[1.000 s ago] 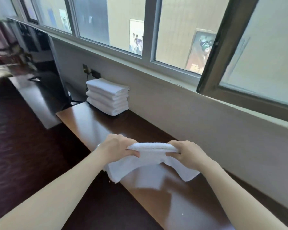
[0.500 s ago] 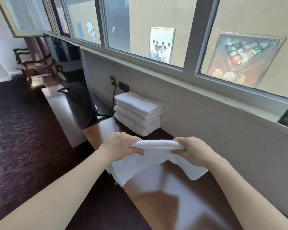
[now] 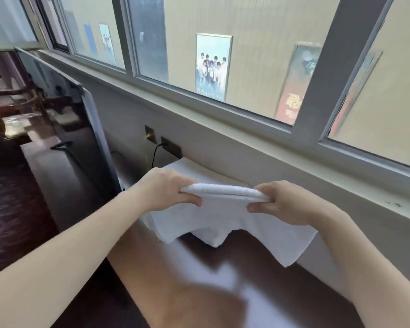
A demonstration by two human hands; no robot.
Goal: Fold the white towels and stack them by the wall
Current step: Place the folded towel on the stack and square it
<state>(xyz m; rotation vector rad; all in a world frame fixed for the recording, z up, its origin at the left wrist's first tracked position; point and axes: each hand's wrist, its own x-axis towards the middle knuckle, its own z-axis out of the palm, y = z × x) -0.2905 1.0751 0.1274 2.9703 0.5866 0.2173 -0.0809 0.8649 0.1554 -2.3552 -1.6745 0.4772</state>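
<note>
Dark counter (image 3: 166, 268) noted nearest. Above it a folded white towel (image 3: 223, 209) is held, its top fold pinched by the left hand (image 3: 168, 189) and right hand (image 3: 285, 203), corners hanging loose. Just behind, a stack (image 3: 192, 171) of folded towels is seen against the wall (image 3: 234, 157). Several judged done; this one is not yet placed.

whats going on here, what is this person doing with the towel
A person is partway through folding towels. The left hand and right hand each grip one end of a white towel along its folded top edge, and its loose ends hang down above the dark wooden counter. Just behind it, against the wall, sits a stack of folded towels, mostly hidden by the held one. The held towel is not yet on the stack.
</note>
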